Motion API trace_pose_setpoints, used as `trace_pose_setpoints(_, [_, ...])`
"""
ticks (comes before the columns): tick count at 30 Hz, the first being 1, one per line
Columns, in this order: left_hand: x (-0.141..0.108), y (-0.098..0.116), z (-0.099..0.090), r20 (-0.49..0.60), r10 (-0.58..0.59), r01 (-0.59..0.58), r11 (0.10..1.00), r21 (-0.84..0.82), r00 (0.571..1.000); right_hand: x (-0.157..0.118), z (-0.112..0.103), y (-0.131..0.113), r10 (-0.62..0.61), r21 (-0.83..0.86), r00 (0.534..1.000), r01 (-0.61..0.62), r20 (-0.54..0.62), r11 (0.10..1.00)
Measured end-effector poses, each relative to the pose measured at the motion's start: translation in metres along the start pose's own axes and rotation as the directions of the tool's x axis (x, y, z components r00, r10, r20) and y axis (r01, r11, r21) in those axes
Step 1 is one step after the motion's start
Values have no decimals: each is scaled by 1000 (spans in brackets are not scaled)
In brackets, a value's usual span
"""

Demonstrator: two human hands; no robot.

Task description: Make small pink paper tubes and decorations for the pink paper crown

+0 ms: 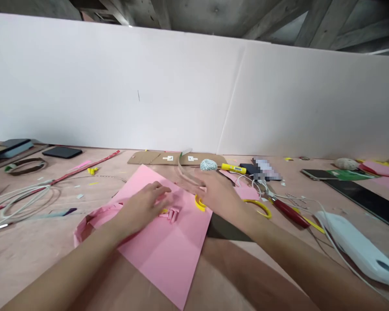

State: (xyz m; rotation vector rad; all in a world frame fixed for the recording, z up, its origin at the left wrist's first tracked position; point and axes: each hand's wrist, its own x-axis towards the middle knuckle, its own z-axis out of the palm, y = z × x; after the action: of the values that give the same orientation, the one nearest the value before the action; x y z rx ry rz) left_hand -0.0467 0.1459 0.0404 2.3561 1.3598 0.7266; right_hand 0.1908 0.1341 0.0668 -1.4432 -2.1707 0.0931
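Note:
My left hand point(145, 203) hovers low over a large sheet of pink paper point(178, 263), its fingers apart and slightly curled. Just beyond its fingertips lie small rolled pieces of pink paper point(171, 215). A crumpled pink paper band point(82, 226) lies partly beneath my left forearm. My right hand point(222, 194) is over the sheet's right edge, its fingers somewhat blurred. They seem closed on the near end of a thin brown strip point(184, 172), which rises away from me. A yellow loop point(200, 204) shows under that hand; the rest of it is hidden.
Behind lie a flat cardboard strip point(149, 158), a speckled stone-like lump point(208, 164) and a yellow marker point(234, 168). Right are another yellow loop point(261, 207), a red-handled tool point(290, 212) and a white corded device point(359, 246). White cables point(26, 203) and a phone point(62, 152) lie left.

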Motion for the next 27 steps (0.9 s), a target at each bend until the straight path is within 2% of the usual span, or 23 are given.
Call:
trace_pose_setpoints(3, [-9,12,12,194,106,-158,949,272,975,-17,23,10,-60,32,997,58,55,998])
trace_pose_setpoints(5, [-13,19,19,247,141,-236,880,413,959,-35,28,20,-87,63,996,84,33,994])
trace_pose_setpoints(8, [-13,23,28,316,149,-300,806,509,937,-47,25,37,-46,66,999,47,-30,997])
trace_pose_setpoints(12, [-8,19,35,379,115,-310,802,510,918,-46,17,54,50,6,999,-50,-3,999])
trace_pose_setpoints(20, [-4,21,37,343,67,-232,854,466,937,-56,11,57,74,-209,985,-40,157,977])
trace_pose_setpoints(23, [-6,21,41,342,72,-225,873,433,937,-58,12,56,56,-201,979,-15,197,980])
trace_pose_setpoints(27, [-10,18,44,332,65,-203,893,401,941,-58,14,59,33,-96,978,-13,204,995])
